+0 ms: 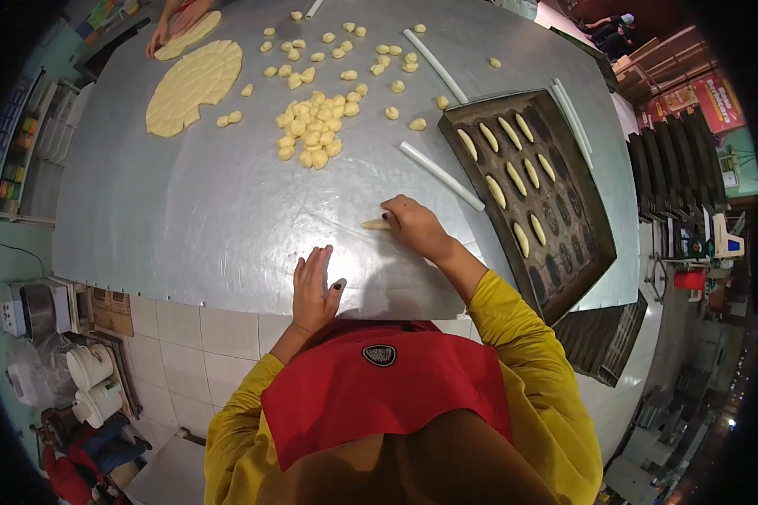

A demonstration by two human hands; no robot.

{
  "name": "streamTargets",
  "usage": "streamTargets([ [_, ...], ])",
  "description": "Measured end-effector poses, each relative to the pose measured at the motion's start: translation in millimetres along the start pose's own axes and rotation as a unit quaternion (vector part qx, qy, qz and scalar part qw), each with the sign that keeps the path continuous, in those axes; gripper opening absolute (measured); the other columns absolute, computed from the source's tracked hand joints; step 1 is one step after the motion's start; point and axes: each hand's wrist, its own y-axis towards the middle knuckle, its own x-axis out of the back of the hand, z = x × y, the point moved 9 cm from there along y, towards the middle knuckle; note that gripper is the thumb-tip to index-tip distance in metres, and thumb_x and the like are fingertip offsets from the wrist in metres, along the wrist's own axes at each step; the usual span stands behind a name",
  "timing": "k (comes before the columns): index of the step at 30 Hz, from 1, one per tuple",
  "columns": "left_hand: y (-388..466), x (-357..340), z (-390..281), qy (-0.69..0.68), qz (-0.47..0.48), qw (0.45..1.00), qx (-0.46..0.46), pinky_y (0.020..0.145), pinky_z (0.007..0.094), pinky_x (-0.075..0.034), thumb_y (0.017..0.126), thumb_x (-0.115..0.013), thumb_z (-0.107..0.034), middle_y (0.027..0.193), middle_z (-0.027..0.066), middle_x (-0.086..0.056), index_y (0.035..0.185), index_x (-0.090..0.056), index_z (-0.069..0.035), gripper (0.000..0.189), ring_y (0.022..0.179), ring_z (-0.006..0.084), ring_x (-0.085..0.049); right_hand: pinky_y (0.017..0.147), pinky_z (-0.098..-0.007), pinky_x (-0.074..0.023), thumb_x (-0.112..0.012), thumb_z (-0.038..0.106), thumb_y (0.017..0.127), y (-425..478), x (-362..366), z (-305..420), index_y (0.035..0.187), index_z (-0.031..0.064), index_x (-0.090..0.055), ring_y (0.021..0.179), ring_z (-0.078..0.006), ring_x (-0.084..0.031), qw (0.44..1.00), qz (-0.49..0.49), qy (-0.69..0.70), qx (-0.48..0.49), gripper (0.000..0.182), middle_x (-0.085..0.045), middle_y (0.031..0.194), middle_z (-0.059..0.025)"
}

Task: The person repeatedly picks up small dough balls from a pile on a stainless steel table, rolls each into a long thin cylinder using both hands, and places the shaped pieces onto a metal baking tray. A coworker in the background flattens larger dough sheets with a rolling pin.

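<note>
Under the curled fingers of my right hand (412,228) is a small tapered dough roll (376,225), its left tip showing and the rest hidden. My left hand (316,287) holds nothing; its fingers point up over the near edge of the metal table (215,221), with the thumb apart. Beyond the hands lies a heap of dough balls (312,129), with several loose ones scattered behind it. To the right, a dark baking tray (597,268) carries several spindle-shaped dough pieces (516,178) in rows. A white tube (442,176) lies between the tray and the heap.
A scored dough sheet (196,88) lies at the far left, beside another person's hands (175,26) on a second dough piece (189,36). More white tubes (434,65) (573,123) rest near the tray. Dark trays (676,161) are stacked at right.
</note>
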Motion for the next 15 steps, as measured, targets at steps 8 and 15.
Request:
streamTargets([
  [8,8.3,-4.3,-2.0,0.063,0.036,0.996,0.045,0.113,0.0533,-0.023,0.090,-0.056,-0.022,0.142,0.0171,-0.048,0.141,-0.037,0.002,0.059,0.133,0.0386,-0.042,0.077,-0.0434,-0.0503,-0.060,0.019,0.088,12.3,-20.8,-2.1,0.101,0.0014,-0.065,0.089,-0.0339,-0.063,0.987,0.155,0.012,-0.043,0.023,-0.065,0.098,-0.0178],
  [15,9.2,-10.4,-1.7,0.102,0.030,0.992,0.065,0.110,0.0540,-0.027,0.086,-0.060,-0.021,0.134,0.0197,-0.053,0.138,-0.042,0.002,0.060,0.126,0.0405,-0.045,0.063,-0.0266,-0.0490,-0.061,0.019,0.096,-6.6,141.8,-146.4,0.115,-0.0012,-0.063,0.071,-0.0097,-0.058,0.788,-0.054,0.527,-0.313,0.028,-0.065,0.083,-0.0016],
])
